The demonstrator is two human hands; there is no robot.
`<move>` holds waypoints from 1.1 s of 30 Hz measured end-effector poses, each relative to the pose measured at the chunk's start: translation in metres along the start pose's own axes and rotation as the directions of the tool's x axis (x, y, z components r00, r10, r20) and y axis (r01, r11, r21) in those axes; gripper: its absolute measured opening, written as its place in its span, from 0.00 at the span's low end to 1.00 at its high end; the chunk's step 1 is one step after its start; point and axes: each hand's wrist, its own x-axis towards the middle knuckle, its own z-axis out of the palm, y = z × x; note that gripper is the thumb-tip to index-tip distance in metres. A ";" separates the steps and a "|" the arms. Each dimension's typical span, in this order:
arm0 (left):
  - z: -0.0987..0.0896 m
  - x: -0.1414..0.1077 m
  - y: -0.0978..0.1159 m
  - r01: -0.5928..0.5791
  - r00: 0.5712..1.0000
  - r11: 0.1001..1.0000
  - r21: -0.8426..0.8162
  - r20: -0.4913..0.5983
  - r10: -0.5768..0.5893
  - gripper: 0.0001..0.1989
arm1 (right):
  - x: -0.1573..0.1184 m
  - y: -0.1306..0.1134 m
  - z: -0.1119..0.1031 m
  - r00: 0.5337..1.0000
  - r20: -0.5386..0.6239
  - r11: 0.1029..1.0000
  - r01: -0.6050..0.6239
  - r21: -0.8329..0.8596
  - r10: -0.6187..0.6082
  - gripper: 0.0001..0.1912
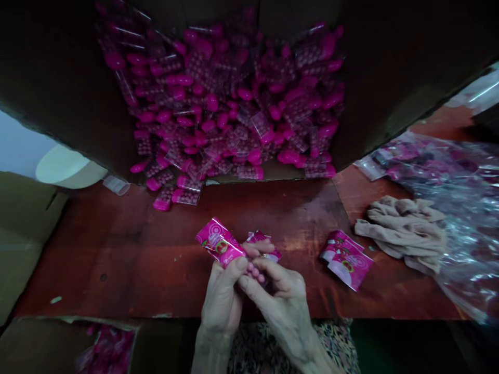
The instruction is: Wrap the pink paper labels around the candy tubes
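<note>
Near the table's front edge, my left hand pinches a pink printed packet by its lower end, thumb on top; the packet tilts up to the left. My right hand meets it from the right, its thumb and fingers closed around a clear container of pink balls, partly hidden by the fingers. Another pink packet lies on the table just behind my right hand. More pink packets lie to the right.
A large cardboard box lies open at the back, holding many pink-capped containers. Beige cloth and clear plastic bags are right. Front left, a lower box holds pink packets. A pale round object is left.
</note>
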 end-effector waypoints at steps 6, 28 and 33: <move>-0.001 -0.004 0.002 -0.071 0.986 0.996 -0.053 -0.156 0.062 0.17 | 0.003 -0.002 0.000 0.968 0.157 0.952 -0.227 0.204 0.197 0.11; 0.004 -0.006 -0.008 -0.043 0.983 0.992 -0.123 -0.182 0.020 0.19 | -0.005 -0.008 0.009 0.989 -0.092 0.993 0.112 -0.044 -0.116 0.05; 0.004 -0.008 -0.010 -0.069 0.976 0.987 -0.147 -0.213 0.036 0.20 | -0.006 -0.006 0.010 0.975 -0.107 0.977 0.186 -0.101 -0.197 0.04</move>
